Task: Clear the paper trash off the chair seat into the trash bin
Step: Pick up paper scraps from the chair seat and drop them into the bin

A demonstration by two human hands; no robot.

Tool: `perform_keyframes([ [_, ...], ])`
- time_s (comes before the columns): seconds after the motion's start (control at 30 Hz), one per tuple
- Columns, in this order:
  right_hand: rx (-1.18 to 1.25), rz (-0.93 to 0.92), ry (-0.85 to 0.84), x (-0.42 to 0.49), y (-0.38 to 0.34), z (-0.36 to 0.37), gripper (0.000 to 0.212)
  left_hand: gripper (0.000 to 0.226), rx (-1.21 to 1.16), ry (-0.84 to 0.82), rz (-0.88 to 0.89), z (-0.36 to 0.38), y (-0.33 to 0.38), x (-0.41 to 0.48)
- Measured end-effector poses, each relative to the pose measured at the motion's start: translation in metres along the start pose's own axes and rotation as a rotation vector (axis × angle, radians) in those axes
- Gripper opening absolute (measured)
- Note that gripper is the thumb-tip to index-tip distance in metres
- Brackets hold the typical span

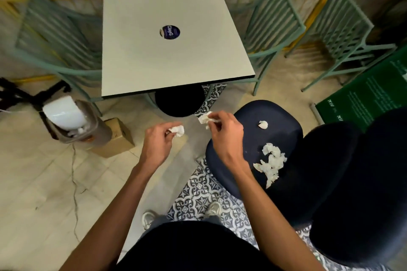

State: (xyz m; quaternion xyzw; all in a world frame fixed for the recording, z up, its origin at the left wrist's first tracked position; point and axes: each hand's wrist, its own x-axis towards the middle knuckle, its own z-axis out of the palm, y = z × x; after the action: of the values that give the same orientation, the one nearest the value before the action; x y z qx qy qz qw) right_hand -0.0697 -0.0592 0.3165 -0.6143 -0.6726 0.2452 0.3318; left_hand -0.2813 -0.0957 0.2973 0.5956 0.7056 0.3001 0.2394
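Note:
A dark blue office chair seat [284, 138] is at the right, with one small crumpled paper ball [263, 125] near its far side and a heap of crumpled paper [271, 163] near its middle. My left hand [159, 142] is over the floor left of the seat, closed on a white paper wad [178, 131]. My right hand [224, 132] is at the seat's left edge and grips another paper wad [205, 118]. The trash bin [77, 121], grey-brown with a white swing lid, stands on the floor at the left.
A white square table [171, 68] on a black round base stands ahead. Green metal chairs [275, 24] flank it. A cardboard box [116, 138] sits beside the bin. The chair's dark backrest [361, 193] is at the lower right, a green sign [370, 97] behind it.

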Motion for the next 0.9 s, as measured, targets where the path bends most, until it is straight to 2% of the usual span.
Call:
perform_keyframes([
  [0.13,0.021,-0.04,-0.032,-0.022,-0.054,0.053,0.013,0.038,-0.024,0.033,-0.047,-0.06,-0.05,-0.027],
  [0.3,0.048,-0.068,-0.102,-0.055,-0.119,0.132,0.014,0.055,-0.006,0.013,-0.087,-0.134,-0.132,-0.056],
  [0.57,0.006,-0.147,-0.275,-0.075,-0.2,0.233,0.012,0.036,0.009,0.214,-0.182,-0.221,-0.232,-0.072],
  [0.9,0.058,-0.179,-0.44,-0.021,-0.247,0.354,0.011,0.027,-0.007,0.276,-0.374,-0.256,-0.333,-0.02],
])
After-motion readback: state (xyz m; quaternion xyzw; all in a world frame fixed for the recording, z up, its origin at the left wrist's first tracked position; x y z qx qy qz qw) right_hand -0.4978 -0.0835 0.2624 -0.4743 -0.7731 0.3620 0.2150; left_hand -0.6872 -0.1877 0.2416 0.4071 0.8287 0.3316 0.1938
